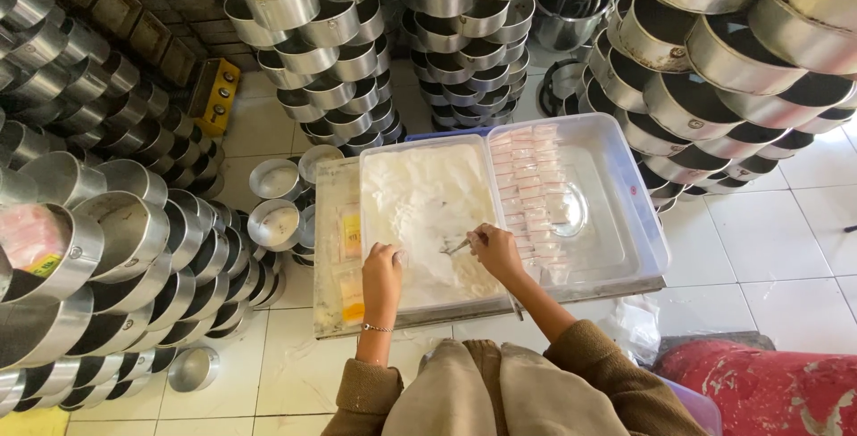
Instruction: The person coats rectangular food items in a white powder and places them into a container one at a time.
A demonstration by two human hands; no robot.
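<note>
A clear plastic tub (370,222) filled with white powder (428,204) sits on a low metal tray (328,249). My right hand (496,249) pinches a small metal spoon (460,245) with its tip in the powder. My left hand (382,268) rests at the tub's near edge, fingers closed on something small and clear that I cannot make out. To the right lies the tub's clear lid (616,213), holding rows of small pinkish sachets (528,186).
Tall stacks of round metal cake tins (116,249) stand left, behind (330,52) and right (714,61). Loose tins (273,222) sit beside the tray. A yellow object (214,95) lies on the tiled floor. A red cushion (768,387) is at the lower right.
</note>
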